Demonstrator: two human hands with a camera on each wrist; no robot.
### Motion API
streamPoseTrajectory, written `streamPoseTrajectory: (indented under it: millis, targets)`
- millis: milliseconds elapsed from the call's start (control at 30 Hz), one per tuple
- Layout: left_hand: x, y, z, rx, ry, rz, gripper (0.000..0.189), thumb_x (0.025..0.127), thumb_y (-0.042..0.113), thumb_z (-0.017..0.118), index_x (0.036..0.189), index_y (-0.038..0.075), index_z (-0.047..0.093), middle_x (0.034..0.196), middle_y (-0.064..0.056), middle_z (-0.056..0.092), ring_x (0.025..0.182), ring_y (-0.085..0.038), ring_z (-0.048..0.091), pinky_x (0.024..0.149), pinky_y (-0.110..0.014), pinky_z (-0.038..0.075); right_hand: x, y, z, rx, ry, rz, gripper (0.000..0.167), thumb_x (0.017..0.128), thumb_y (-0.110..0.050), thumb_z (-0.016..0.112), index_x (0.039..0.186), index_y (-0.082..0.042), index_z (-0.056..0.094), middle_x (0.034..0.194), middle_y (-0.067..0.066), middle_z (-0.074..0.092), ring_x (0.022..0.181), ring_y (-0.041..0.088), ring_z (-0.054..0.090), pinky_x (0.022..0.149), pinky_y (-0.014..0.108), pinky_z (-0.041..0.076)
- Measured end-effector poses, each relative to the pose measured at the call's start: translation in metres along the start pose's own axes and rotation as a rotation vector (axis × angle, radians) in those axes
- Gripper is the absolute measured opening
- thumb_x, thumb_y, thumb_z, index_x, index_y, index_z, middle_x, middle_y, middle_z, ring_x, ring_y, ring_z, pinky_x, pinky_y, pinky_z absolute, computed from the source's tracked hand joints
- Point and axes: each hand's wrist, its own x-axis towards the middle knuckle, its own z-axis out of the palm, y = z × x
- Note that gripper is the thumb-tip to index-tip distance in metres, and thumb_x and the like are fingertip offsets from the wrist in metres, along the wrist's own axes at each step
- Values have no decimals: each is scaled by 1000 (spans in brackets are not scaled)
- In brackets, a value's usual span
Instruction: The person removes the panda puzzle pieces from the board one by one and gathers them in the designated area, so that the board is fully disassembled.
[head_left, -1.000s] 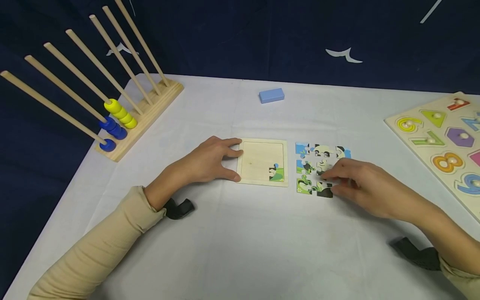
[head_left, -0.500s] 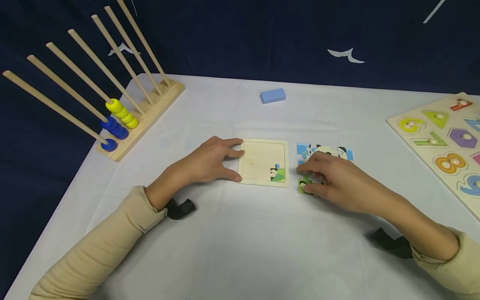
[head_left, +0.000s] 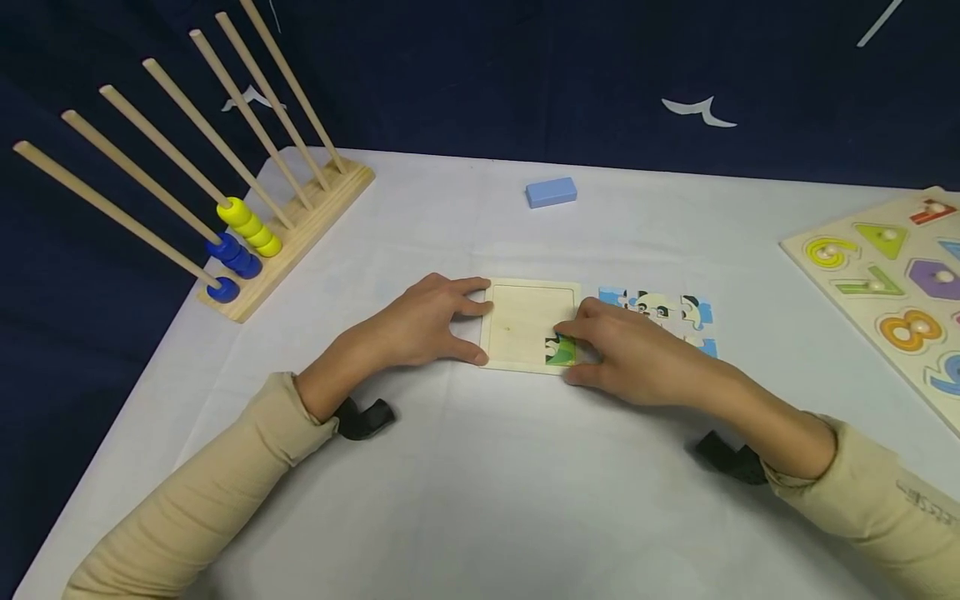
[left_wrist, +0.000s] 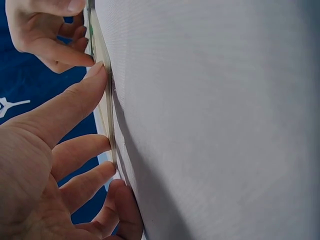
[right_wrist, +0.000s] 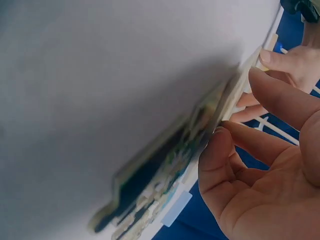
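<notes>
A square wooden puzzle tray (head_left: 517, 333) lies on the table, with one green and black-and-white jigsaw piece (head_left: 562, 353) in its lower right corner. My left hand (head_left: 420, 325) rests its spread thumb and fingertips against the tray's left edge. At the right side, my right hand (head_left: 630, 350) has its index fingertip on or just above that piece and its thumb by the lower right corner. In the right wrist view thumb and index finger are apart, with no piece visible between them. Panda jigsaw pieces (head_left: 656, 307) lie beyond this hand, which hides several.
A bead-stacking frame (head_left: 315, 225) with upright rods and blue and yellow beads stands at the left. A blue block (head_left: 551, 192) lies near the table's far edge. At the right is a number-and-shape peg board (head_left: 847, 250). Dark cloth (head_left: 487, 83) hangs behind the table.
My right hand has moved left from the loose panda pieces to the tray's right edge, uncovering pieces at the right. My left hand stays against the tray.
</notes>
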Motion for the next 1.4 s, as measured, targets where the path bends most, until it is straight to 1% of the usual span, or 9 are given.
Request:
streamPoseTrajectory:
  millis: [100, 267, 400, 600, 833, 1000, 1133, 1233, 1400]
  targets:
    - [0, 1, 0, 4, -2, -4, 70, 80, 37, 83, 137, 6, 57, 154, -8, 40, 131, -35, 40, 107, -41, 33, 1, 0, 1, 3, -12, 12, 48, 87, -17, 77, 128, 2, 63, 97, 6, 54, 78, 18, 46, 65, 32, 39]
    - [-1, 1, -1, 12, 1, 1, 70, 79, 37, 83, 137, 6, 57, 153, -9, 40, 131, -34, 40, 107, -40, 33, 1, 1, 2, 8, 30, 14, 42, 85, -12, 77, 124, -2, 65, 100, 6, 54, 80, 18, 47, 69, 34, 40]
    - [-1, 2, -1, 11, -4, -3, 70, 80, 37, 83, 137, 6, 57, 154, -8, 40, 131, -34, 40, 107, -40, 33, 1, 1, 2, 28, 50, 15, 41, 85, -10, 78, 122, -5, 63, 103, 6, 54, 84, 19, 48, 72, 36, 41]
    - [-1, 1, -1, 12, -1, 0, 71, 79, 37, 84, 137, 6, 57, 153, -9, 40, 132, -35, 39, 108, -40, 32, 1, -1, 3, 60, 41, 27, 43, 86, -6, 76, 124, -3, 58, 97, 3, 55, 89, 20, 50, 77, 38, 43]
    - [0, 0, 0, 13, 0, 4, 70, 79, 37, 84, 137, 6, 57, 153, -9, 40, 133, -35, 39, 108, -41, 33, 4, -3, 5, 58, 40, 37, 42, 85, -3, 76, 123, -2, 59, 92, 3, 53, 87, 20, 50, 76, 37, 42]
    - [1, 0, 0, 16, 1, 12, 70, 79, 37, 84, 137, 6, 57, 153, -9, 41, 132, -35, 40, 107, -40, 33, 6, -4, 4, 52, 37, 41, 42, 85, -2, 74, 124, -1, 60, 90, 3, 53, 85, 20, 50, 74, 36, 41]
    - [0, 0, 0, 16, 2, 15, 70, 79, 37, 83, 137, 6, 57, 153, -9, 40, 132, -35, 40, 107, -40, 33, 6, -4, 4, 46, 36, 44, 41, 85, -3, 75, 124, -1, 63, 95, 4, 55, 85, 19, 51, 74, 36, 42]
    - [0, -1, -1, 12, 4, 17, 70, 80, 36, 83, 136, 6, 58, 153, -10, 40, 133, -35, 39, 108, -41, 32, 5, -4, 3, 43, 50, 36, 41, 84, -6, 77, 123, -2, 65, 98, 4, 57, 85, 19, 51, 75, 36, 43]
    - [0, -1, 0, 10, 2, 19, 69, 80, 36, 83, 137, 6, 57, 153, -10, 40, 132, -34, 40, 108, -41, 33, 4, -3, 3, 40, 87, 21, 40, 82, -9, 80, 121, -5, 68, 98, 4, 57, 84, 19, 51, 75, 37, 43]
